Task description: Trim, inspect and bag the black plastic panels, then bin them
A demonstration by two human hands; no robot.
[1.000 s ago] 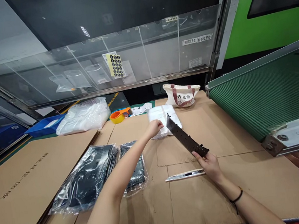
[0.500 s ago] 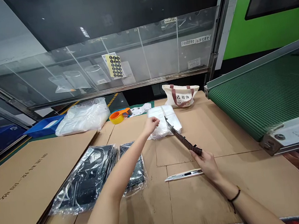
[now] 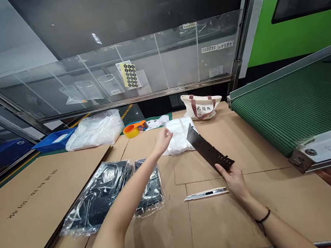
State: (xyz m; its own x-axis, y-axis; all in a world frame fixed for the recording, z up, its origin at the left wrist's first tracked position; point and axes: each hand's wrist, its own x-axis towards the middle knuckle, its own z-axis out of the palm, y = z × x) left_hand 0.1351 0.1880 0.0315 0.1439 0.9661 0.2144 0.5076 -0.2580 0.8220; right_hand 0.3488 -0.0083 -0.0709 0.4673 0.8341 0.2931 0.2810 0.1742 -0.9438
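My right hand (image 3: 233, 179) grips a thin black perforated plastic panel (image 3: 207, 148) by its lower right end, and the panel slants up to the left with its broad face showing. My left hand (image 3: 163, 140) is closed, thumb and fingers drawn together, over the left side of a stack of clear plastic bags (image 3: 180, 128); anything in the pinch is too small to make out. Below the panel lies a silver utility knife (image 3: 206, 193) on the cardboard. Two clear bags of black parts, a large one (image 3: 99, 194) and a smaller one (image 3: 151, 187), lie near my left forearm.
Flat cardboard sheets (image 3: 40, 190) are stacked at left. Behind sit a blue tray (image 3: 53, 141), a white plastic bundle (image 3: 96, 130), an orange tape dispenser (image 3: 133, 129) and a cloth bag (image 3: 201, 107). A green conveyor (image 3: 295, 107) borders the right, clear-fronted bins (image 3: 148, 63) the back.
The panel has turned from edge-on to broad face, and my right hand has shifted slightly right. My left hand has moved a little left, still closed.
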